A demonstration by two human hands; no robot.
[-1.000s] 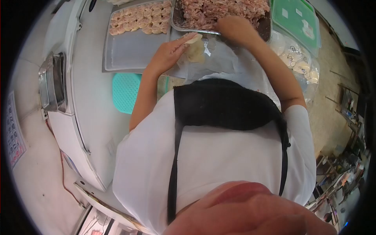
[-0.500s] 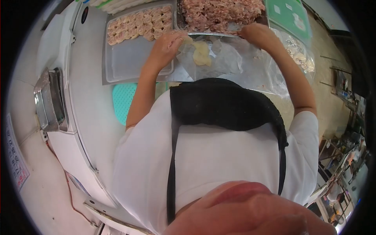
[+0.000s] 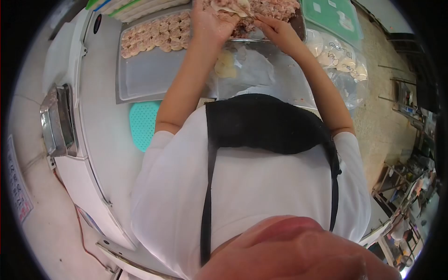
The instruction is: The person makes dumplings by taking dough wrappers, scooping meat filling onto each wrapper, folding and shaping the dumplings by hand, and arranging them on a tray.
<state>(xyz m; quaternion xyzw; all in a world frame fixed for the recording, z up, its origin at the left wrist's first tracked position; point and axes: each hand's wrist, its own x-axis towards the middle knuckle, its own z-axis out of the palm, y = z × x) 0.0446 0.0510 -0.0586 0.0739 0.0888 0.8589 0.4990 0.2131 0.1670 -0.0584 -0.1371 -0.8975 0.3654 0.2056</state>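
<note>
My left hand (image 3: 212, 25) is raised over the meat tray, with a thin pale dumpling wrapper (image 3: 228, 6) resting on its fingers. Some minced filling seems to be on the wrapper. Close beside it, my right hand (image 3: 280, 36) is closed in a pinch, its fingertips at the wrapper's edge. What those fingertips grip is too small to make out. Pinkish minced meat (image 3: 282, 8) fills the metal tray (image 3: 298, 30) under both hands. In front of it, more yellowish wrappers (image 3: 226, 65) lie on clear plastic (image 3: 254, 70).
On the left, a plastic tray (image 3: 144, 79) carries rows of filled dumplings (image 3: 158, 33). Stacked trays (image 3: 135, 9) stand behind it. A green lid (image 3: 331, 18) and a marked plastic bag of pale rounds (image 3: 338, 58) are at the right. A turquoise perforated piece (image 3: 143, 125) sits below the table edge.
My left hand has moved up and right from near the wrappers to above the meat, now carrying a wrapper. My right hand has moved left, to the wrapper. The view has shifted slightly.
</note>
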